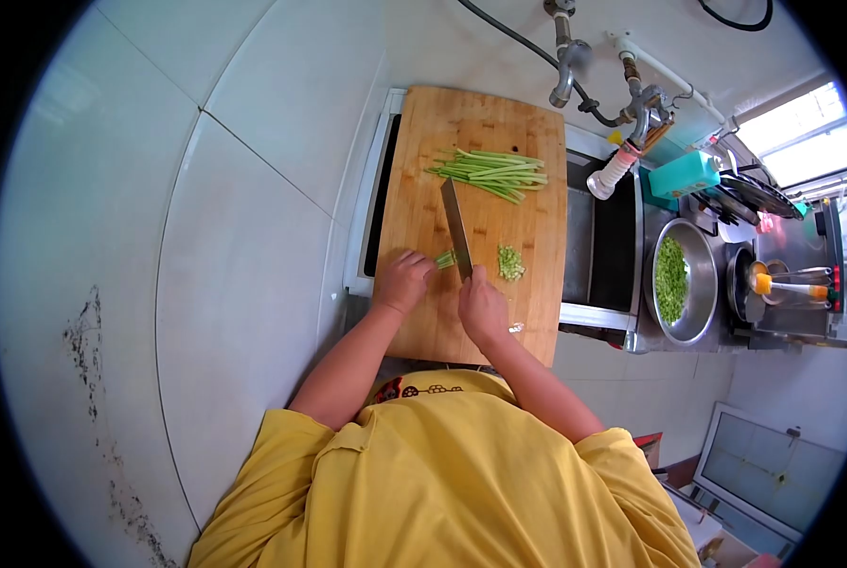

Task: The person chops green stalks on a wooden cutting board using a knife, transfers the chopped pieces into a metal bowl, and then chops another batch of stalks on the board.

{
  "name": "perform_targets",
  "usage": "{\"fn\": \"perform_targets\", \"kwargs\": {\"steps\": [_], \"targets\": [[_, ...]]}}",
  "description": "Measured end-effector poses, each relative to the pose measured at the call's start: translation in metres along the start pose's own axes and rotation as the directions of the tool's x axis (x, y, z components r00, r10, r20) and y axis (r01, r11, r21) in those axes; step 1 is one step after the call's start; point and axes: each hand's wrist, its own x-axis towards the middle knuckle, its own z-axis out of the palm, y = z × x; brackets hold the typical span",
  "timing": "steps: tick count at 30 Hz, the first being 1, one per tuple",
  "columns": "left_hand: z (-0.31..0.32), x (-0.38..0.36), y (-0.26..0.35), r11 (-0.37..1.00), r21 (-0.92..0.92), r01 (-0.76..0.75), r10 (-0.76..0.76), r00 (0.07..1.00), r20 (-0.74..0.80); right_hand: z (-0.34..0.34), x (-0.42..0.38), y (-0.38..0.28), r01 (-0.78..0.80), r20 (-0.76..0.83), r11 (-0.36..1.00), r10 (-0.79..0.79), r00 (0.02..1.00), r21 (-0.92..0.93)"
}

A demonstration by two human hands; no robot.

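Stalks (445, 258), a short green bundle, lie on the board (421, 133), near its left edge, pinched in the fingers of the left hand (404, 282). That grip probably keeps the bundle together and stops it rolling, with the cut ends facing the blade. The right hand's (483, 309) fingers are closed around the handle of the knife (455, 229), whose broad blade stands on edge just beside the bundle's tip and points toward the board's far end. Cut pieces (510, 263) sit in a small heap on the board, on the blade's other side, likely so they stay apart from the uncut ends. A longer bunch (492, 174) lies crosswise on the far half of the board, within reach yet out of the blade's way.

The board is pale wood and seems to bridge a dark sink (598, 241), which shows along its right side. Farther right of the board, a steel bowl (701, 317) of chopped greens (670, 280) stands on the worktop (634, 338). Taps (562, 76) hang beyond the board; tiled wall (253, 265) rises to its left.
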Motion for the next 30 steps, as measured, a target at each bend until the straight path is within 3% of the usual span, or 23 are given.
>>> {"fn": "perform_targets", "kwargs": {"steps": [5, 22, 26, 30], "targets": [[-0.002, 0.002, 0.000, 1.000, -0.016, -0.001, 0.001, 1.000, 0.006, 0.005, 0.003, 0.000, 0.041, 0.017, 0.998, -0.040, 0.999, -0.047], [0.000, -0.001, -0.003, 1.000, 0.008, 0.007, -0.007, 1.000, 0.009, 0.004, 0.009, -0.014, -0.055, 0.172, 0.982, 0.086, 0.981, -0.180], [0.000, 0.001, -0.002, 1.000, 0.008, -0.004, 0.004, 1.000, 0.014, 0.009, 0.008, -0.010, -0.053, 0.130, 0.983, 0.076, 0.989, -0.174], [0.002, -0.001, -0.004, 1.000, 0.023, -0.021, 0.021, 0.999, 0.031, 0.003, 0.008, -0.006, -0.131, 0.062, 0.991, 0.132, 0.989, -0.012]]}}
